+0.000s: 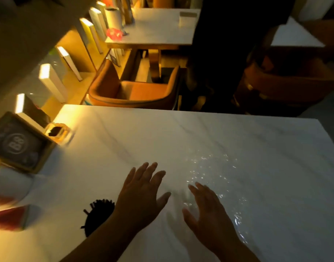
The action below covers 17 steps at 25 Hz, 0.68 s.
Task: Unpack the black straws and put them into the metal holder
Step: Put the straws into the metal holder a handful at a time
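A dense bunch of black straws stands on end near the table's front left, seen from above; the holder around them is hidden by the straws and my left forearm. My left hand hovers just right of the bunch, palm down, fingers spread, holding nothing. My right hand is beside it, also open and empty. A crinkled clear plastic wrapper lies flat on the white marble table, glinting around and beyond my right hand.
At the left edge stand a framed dark sign, a small gold-rimmed glass container, a white cylinder and a red box. An orange chair faces the far edge. A person in dark clothes stands beyond.
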Motion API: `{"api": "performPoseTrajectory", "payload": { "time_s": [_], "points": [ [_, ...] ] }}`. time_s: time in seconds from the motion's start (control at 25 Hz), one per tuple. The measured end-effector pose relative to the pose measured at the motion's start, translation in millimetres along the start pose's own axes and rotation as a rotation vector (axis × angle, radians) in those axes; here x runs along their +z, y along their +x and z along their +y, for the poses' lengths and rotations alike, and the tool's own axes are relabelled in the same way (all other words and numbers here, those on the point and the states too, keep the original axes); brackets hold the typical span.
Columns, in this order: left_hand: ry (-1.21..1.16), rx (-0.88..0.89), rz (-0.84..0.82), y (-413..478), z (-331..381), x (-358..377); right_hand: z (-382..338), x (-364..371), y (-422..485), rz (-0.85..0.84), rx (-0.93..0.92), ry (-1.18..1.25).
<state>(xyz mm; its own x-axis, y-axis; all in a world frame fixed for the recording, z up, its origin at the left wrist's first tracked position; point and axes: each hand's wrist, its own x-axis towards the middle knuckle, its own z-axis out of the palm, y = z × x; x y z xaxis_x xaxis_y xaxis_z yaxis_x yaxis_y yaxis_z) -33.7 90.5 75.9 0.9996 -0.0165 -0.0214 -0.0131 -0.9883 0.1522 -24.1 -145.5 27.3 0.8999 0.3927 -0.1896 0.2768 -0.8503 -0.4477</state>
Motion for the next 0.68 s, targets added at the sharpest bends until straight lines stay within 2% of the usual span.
{"api": "performPoseTrajectory", "payload": {
  "time_s": [0.12,0.28,0.44,0.56,0.68],
  "points": [
    [-0.065,-0.090,-0.003,-27.8,-47.2,-37.7,-52.6,1.1,10.5,-0.010,-0.133,0.058],
    [-0.311,-0.255,-0.226,-70.6,-125.8,-62.2,-116.1,14.9,21.0,-0.145,-0.244,0.089],
    [-0.346,-0.211,-0.411,-100.2,-169.0,-52.6,-157.9,35.4,26.9,-0.318,-0.237,0.048],
    [-0.307,-0.159,-0.412,-107.8,-180.4,-32.2,-177.5,48.9,29.2,-0.337,-0.183,0.028],
    [-0.330,-0.131,-0.308,-106.8,-180.5,-12.4,-188.5,58.7,31.3,-0.264,-0.141,0.034]
  ]
}}
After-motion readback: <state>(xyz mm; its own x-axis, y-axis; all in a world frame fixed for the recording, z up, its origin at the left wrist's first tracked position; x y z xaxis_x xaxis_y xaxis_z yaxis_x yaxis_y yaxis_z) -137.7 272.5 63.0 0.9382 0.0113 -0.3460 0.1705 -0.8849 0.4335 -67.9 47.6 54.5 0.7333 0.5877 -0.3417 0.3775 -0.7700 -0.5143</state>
